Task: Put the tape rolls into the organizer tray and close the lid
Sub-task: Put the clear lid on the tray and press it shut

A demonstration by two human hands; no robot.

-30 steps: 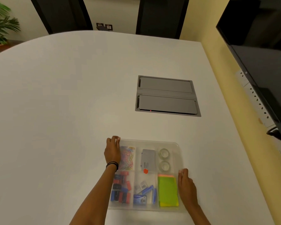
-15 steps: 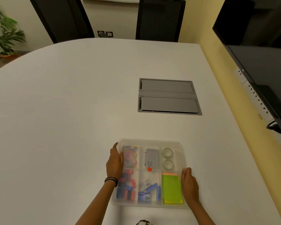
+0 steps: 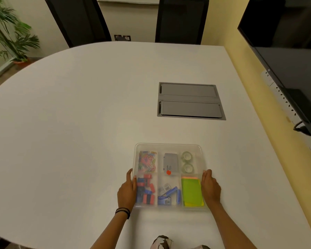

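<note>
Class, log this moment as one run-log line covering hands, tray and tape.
left hand holds organizer tray left edge | right hand holds right edge | tape rolls in far-right compartment | lid appears on

single head-worn wide-angle view, facing forward and down across the white table [image 3: 79, 123], organizer tray [image 3: 169, 144] close below
</note>
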